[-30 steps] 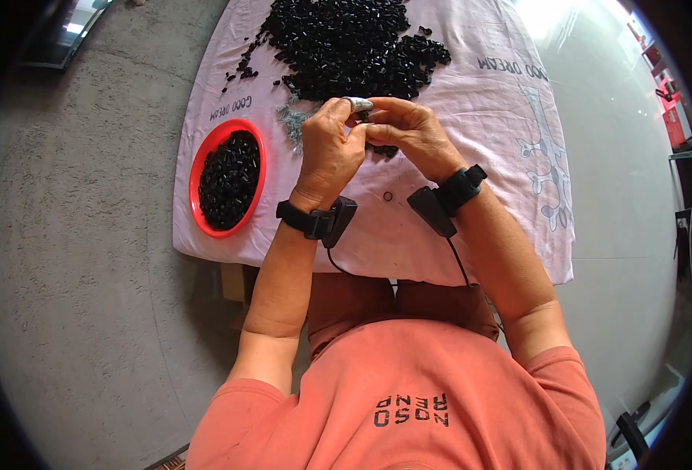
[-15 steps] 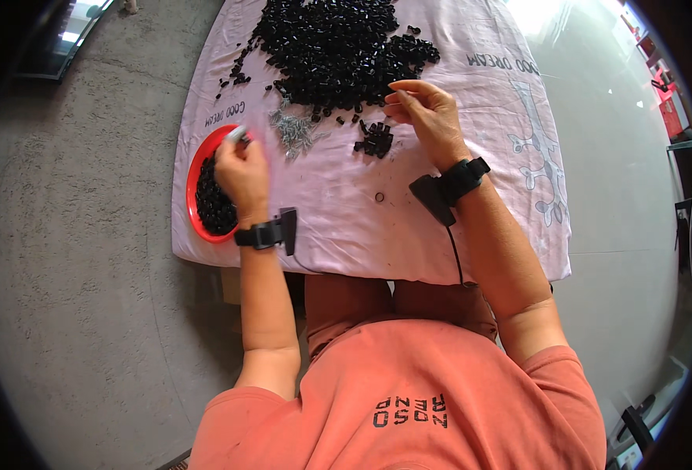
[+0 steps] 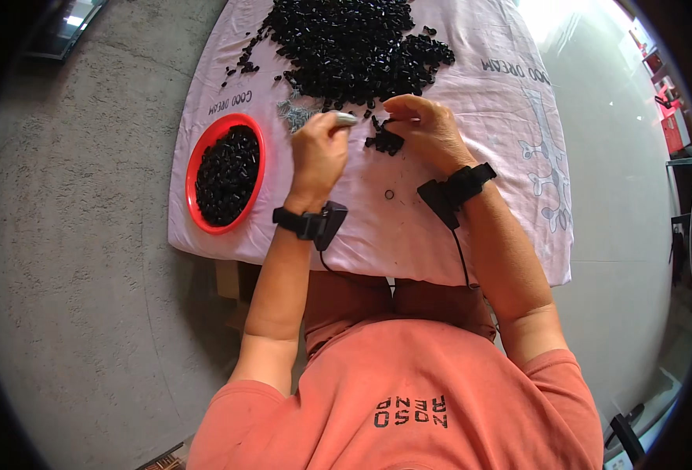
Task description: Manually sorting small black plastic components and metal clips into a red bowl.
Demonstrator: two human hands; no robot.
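My left hand (image 3: 321,153) is pinched closed over the cloth, with a small silvery-white item (image 3: 346,119) at its fingertips. The item's exact kind cannot be made out. Opposite it, my right hand (image 3: 432,135) bends its thumb and forefinger round a small black piece at the edge of a small cluster of black pieces (image 3: 385,143); its other fingers are hidden. Beyond both hands spreads a large heap of shiny black pieces (image 3: 346,51). A loose pile of thin grey pieces (image 3: 296,116) lies just past my left hand, partly covered by it.
At the left table edge stands a red bowl (image 3: 219,229) holding many black pieces (image 3: 227,176). A small dark ring (image 3: 389,194) lies on the pink printed cloth (image 3: 362,243). Stray black pieces (image 3: 244,66) lie left of the heap. Cables hang from both wrist straps.
My left hand has moved right, from over the red bowl to the middle of the cloth near my right hand. My right hand has lowered slightly, onto the small cluster.
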